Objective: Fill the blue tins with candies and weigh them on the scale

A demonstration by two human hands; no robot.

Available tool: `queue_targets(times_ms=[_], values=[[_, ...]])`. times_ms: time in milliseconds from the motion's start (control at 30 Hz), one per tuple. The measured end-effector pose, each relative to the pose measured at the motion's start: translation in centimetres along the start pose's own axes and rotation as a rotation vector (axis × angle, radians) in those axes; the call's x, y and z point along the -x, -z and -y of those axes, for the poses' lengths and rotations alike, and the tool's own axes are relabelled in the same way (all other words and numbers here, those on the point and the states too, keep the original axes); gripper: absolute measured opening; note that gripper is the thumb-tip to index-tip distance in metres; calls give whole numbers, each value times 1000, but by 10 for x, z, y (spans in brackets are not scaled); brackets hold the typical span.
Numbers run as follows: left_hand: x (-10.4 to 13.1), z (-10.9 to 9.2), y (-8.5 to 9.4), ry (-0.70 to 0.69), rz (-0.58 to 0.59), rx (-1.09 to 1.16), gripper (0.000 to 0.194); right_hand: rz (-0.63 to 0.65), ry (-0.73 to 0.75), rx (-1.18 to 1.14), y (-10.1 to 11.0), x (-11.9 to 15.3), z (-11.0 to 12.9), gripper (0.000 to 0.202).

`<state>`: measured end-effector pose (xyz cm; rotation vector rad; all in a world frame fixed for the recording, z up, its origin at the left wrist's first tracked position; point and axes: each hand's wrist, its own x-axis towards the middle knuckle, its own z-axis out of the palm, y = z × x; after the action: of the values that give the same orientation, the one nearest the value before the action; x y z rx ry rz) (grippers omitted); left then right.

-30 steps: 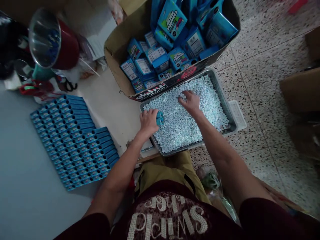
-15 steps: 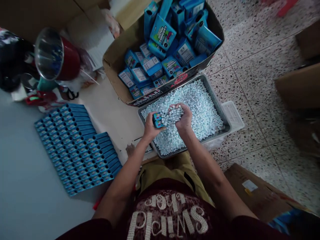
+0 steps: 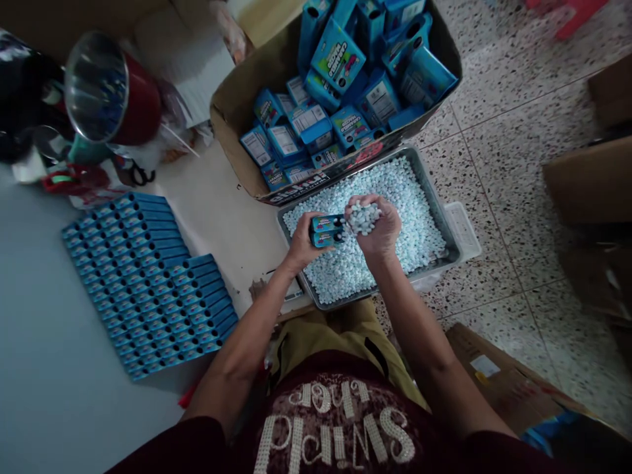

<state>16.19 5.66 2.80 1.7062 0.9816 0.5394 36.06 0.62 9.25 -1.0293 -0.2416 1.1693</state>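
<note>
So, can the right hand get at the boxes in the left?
Likely yes: the right hand, cupping pellets, is right beside the two boxes in the left hand, and no obstacle shows between.

The shirt [image 3: 320, 411] is dark maroon, short-sleeved, with pale, studded lettering [image 3: 326, 447] (upside down from here). The trousers [image 3: 333, 337] are olive-yellow.
</note>
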Motion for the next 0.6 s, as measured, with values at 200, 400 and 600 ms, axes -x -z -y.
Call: queue_targets(times_ms=[200,400,600], values=[[-5,1,-2,-52,2,6,84,69,103,105,-9,-10,-8,54],[0,17,-3,-87,-14,-6,87,131,203,134,-9,5,-24,52],[7,20,-7,-103,-38,-47,92,212,348,361,-2,32,-45,50]])
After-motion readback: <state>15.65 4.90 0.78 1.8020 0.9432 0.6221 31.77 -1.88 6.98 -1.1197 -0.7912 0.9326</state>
